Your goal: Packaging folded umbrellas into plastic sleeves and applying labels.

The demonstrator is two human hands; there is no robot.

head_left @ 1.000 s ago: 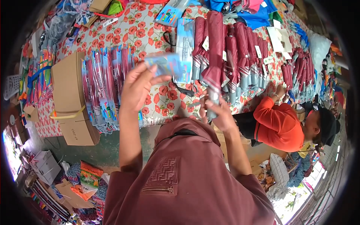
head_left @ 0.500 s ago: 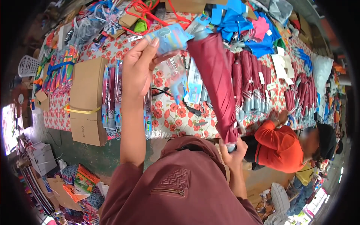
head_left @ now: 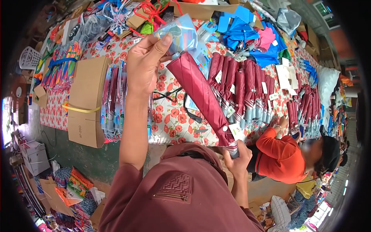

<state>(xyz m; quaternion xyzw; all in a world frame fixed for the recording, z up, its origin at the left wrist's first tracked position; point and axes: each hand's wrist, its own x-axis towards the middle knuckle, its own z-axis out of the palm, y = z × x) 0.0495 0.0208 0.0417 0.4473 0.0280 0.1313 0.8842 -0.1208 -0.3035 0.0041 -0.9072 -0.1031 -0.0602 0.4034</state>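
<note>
While the long table covered in a red-poppy flowered cloth (head_left: pixel 170 116) fills most of the view, the work in hand is small against it: sleeving folded umbrellas. Rows of maroon folded umbrellas with paper tags (head_left: pixel 247 89) lie side by side on the cloth, seemingly not yet bagged, and a batch of umbrellas already in clear plastic sleeves (head_left: pixel 114 96) lies beside a flat brown cardboard box with a yellow band (head_left: pixel 87 100). Judging by that, a good share is done and plenty is left.

The maroon folded umbrella in hand (head_left: pixel 201 96) slants from lower right up to upper left above the table, its tip just entering the mouth of a clear plastic sleeve with a blue printed panel (head_left: pixel 181 34); the sleeving of this one has barely begun. The right hand (head_left: pixel 235 156) is curled tight around the handle end, by the chest. The left hand (head_left: pixel 145 63) is raised, thumb and fingers pinching the sleeve's edge, the other fingers loosely bent.

A person in an orange top (head_left: pixel 280 154) crouches at the table's near edge. How far the tip sits inside the sleeve is hard to tell; the far heaps blur at the rim.
</note>
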